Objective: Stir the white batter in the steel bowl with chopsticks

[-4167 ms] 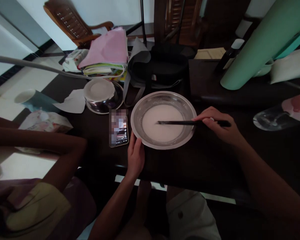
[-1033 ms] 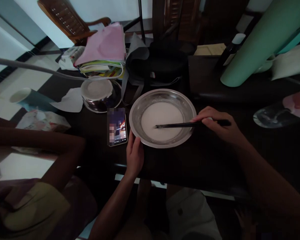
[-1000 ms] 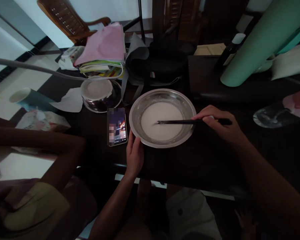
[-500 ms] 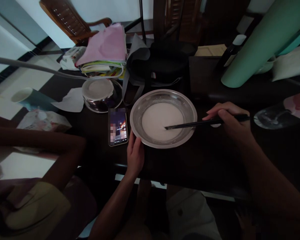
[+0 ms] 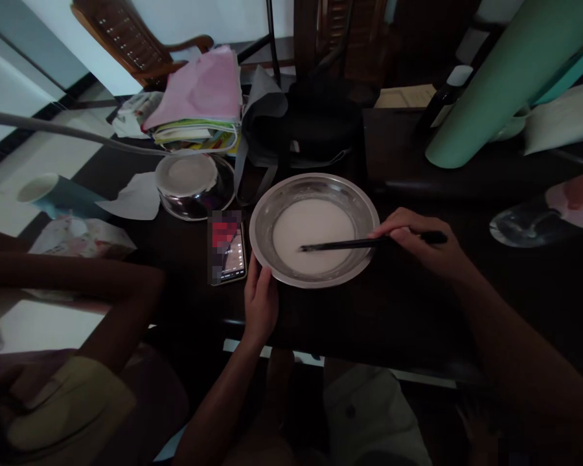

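Note:
A wide metal bowl [image 5: 364, 194] stands on the dark table, with a smooth white liquid [image 5: 315, 226] in it. My left hand [image 5: 262, 301] grips the bowl's lower left rim, its thumb at the rim and its fingers partly hidden by the bowl wall. In my right hand [image 5: 415, 239], closed fingers hold dark chopsticks [image 5: 340, 244] that lie low across the right rim. Their tips dip into the liquid left of its middle. A phone [image 5: 230, 249] with a lit screen lies just left of the bowl.
An upturned metal pot [image 5: 192, 178] sits behind the phone. A black bag [image 5: 315, 123] and stacked papers under a pink folder [image 5: 204, 84] are at the back. A green cylinder [image 5: 471, 123] and clear bottle [image 5: 519, 226] are right. Another person's arm [image 5: 78, 275] rests at left.
My right hand has moved left toward the bowl, and the chopstick tips have shifted left in the liquid. The phone's screen shows a different picture. My left hand keeps its hold on the rim.

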A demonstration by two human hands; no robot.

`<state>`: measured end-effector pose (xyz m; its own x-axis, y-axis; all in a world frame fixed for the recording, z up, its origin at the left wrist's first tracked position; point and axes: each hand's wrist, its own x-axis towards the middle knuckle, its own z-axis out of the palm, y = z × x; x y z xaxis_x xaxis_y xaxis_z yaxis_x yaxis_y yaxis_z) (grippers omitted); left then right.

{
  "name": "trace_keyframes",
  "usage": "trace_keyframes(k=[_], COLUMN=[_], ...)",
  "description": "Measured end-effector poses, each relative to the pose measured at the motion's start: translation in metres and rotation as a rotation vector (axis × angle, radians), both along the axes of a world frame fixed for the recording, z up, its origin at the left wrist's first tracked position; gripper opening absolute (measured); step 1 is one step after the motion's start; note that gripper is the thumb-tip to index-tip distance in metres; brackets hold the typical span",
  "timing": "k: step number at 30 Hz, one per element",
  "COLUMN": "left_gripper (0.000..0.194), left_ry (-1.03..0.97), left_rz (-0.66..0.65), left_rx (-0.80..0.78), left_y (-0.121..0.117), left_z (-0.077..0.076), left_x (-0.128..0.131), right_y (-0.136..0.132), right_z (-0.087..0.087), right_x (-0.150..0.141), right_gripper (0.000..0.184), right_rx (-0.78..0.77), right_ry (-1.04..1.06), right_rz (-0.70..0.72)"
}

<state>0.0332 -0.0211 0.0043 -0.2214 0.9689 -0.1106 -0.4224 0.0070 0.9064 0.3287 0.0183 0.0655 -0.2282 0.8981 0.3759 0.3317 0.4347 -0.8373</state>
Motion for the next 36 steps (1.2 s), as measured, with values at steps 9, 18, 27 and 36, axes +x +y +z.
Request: trace_keyframes(k=[9, 18, 27, 36], left_gripper=[0.052, 0.056, 0.056, 0.059], left_ry=[0.014, 0.021, 0.024, 0.031], left_rz=[-0.009, -0.002, -0.030, -0.019], left_rx=[0.005, -0.021, 0.002, -0.015], left_y=[0.0009, 0.0015, 0.0007, 0.0002], left_z=[0.0015, 0.0022, 0.0019, 0.0009], left_x=[0.0003, 0.0008, 0.0004, -0.0004], right_y=[0.0005, -0.0004, -0.0002, 0.0000], right_z=[-0.0009, -0.0004, -0.0005, -0.0010], right_x=[0.0015, 0.0024, 0.0027, 0.0026], right_gripper=[0.018, 0.018, 0.018, 0.018], right_rx=[0.004, -0.010, 0.008, 0.013], right_ry=[0.040, 0.091, 0.109, 0.078], right_rz=[-0.029, -0.086, -0.158, -0.151])
